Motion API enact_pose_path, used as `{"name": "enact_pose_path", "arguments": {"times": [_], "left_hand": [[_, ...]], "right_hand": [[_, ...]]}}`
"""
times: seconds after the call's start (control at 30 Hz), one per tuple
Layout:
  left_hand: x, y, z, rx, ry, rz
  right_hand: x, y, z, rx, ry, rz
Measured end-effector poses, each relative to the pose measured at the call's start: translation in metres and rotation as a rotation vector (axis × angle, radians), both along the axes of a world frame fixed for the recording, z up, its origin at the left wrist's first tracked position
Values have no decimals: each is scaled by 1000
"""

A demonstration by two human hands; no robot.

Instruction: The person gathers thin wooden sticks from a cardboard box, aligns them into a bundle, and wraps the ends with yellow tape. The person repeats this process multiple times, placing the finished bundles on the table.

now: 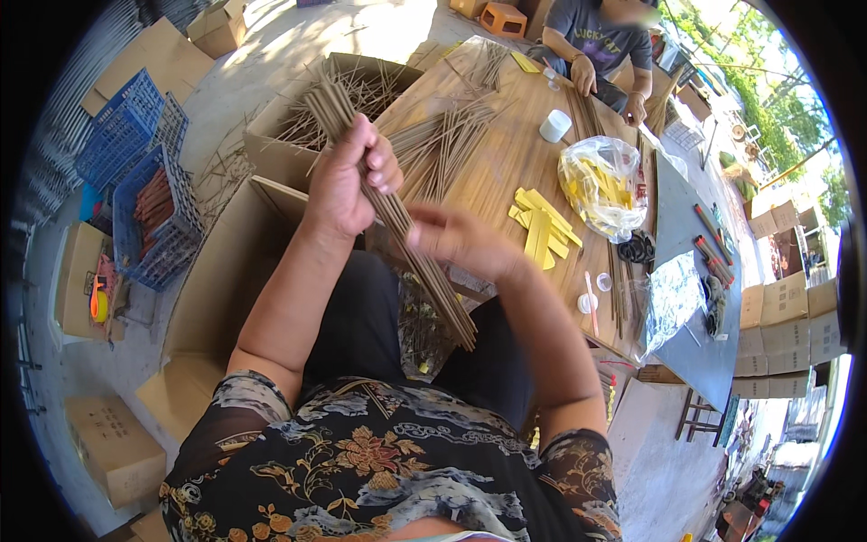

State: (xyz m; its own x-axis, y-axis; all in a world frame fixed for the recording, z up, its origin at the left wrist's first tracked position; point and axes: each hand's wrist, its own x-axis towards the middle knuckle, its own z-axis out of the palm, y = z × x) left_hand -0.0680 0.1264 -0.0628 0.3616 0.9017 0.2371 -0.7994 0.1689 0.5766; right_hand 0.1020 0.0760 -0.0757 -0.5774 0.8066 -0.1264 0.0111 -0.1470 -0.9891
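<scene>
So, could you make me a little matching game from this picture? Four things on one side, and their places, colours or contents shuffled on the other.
Things:
1. bundle of sticks
2. clear plastic bag
3. small stool
4. front crate at the left

Descriptions:
A. orange
B. has reddish sticks inside
C. gripped in the person's left hand
D. on the table, with yellow strips inside

Right pairs: 1-C, 2-D, 3-A, 4-B
</scene>
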Motion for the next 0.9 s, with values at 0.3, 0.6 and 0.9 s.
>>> {"name": "enact_pose_path", "arguments": {"times": [0.3, 0.6, 0.9], "left_hand": [[50, -30, 8, 32, 213, -5], [101, -3, 44, 391, 322, -90], [124, 17, 17, 409, 457, -83]], "right_hand": [[13, -44, -29, -57, 26, -171], [48, 6, -18, 319, 56, -421], [66, 28, -46, 313, 85, -477]]}}
